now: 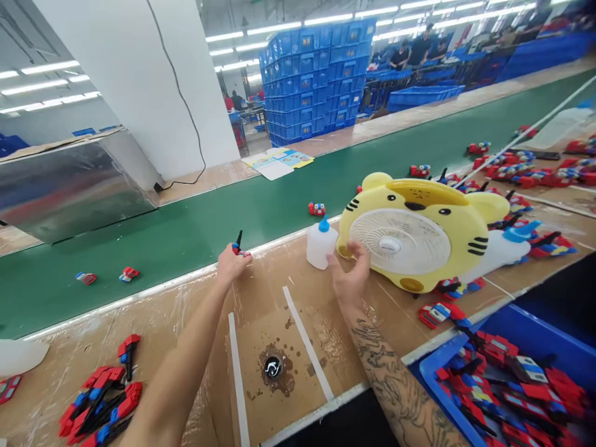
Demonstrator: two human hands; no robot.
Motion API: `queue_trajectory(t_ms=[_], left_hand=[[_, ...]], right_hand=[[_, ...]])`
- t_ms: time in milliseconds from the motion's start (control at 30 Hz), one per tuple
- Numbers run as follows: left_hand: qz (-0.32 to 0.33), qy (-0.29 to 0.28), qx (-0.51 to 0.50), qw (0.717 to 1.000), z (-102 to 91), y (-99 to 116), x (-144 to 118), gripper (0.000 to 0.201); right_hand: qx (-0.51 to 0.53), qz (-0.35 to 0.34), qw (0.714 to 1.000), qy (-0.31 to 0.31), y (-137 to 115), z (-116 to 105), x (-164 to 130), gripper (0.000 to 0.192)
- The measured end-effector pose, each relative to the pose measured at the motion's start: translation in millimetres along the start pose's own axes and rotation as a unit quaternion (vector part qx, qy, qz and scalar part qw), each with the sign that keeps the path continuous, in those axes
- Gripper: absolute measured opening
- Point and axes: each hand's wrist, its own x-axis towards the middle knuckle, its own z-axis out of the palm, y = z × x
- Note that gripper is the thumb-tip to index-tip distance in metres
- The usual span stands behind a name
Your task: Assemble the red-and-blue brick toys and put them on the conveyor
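Note:
My left hand [231, 266] is stretched out to the edge of the green conveyor belt [195, 230] and is closed on a small red, blue and black toy part [239, 248]. My right hand [350, 279] hovers with fingers spread, between a white squeeze bottle with a blue cap [320, 244] and the front of a yellow tiger-shaped desk fan [419, 233]. Its fingertips reach the fan's lower left rim. A black round spot in a brown stain [272, 367] lies on the cardboard-covered bench between my arms.
Loose red-blue toy parts lie on the belt [316, 209], in a pile at my near left [100, 400], and in a blue bin [507, 372] at right. Stacked blue crates [316, 81] and seated workers [414, 53] are beyond the belt. A metal housing [69, 186] covers the belt at left.

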Motion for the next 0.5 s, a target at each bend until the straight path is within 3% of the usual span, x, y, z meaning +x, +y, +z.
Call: queue_trajectory(t_ms=[100, 200, 367, 500], left_hand=[[-0.023, -0.022, 0.034, 0.999, -9.0, -5.6, 48.1, 0.040], [-0.042, -0.040, 0.054, 0.997, -9.6, -4.4, 77.6, 0.047], [-0.039, -0.054, 0.071, 0.995, 10.3, -2.7, 99.1, 0.062], [-0.033, -0.050, 0.064, 0.996, 30.8, -14.7, 103.4, 0.072]], right_hand=[[-0.038, 0.030, 0.997, -0.051, 18.0, 3.8, 22.8, 0.085], [-0.039, 0.070, 0.989, -0.124, 29.4, 14.7, 34.9, 0.084], [0.068, 0.093, 0.959, -0.257, 27.7, 6.7, 40.4, 0.072], [0.091, 0.174, 0.906, -0.376, 13.2, -13.4, 39.2, 0.090]])
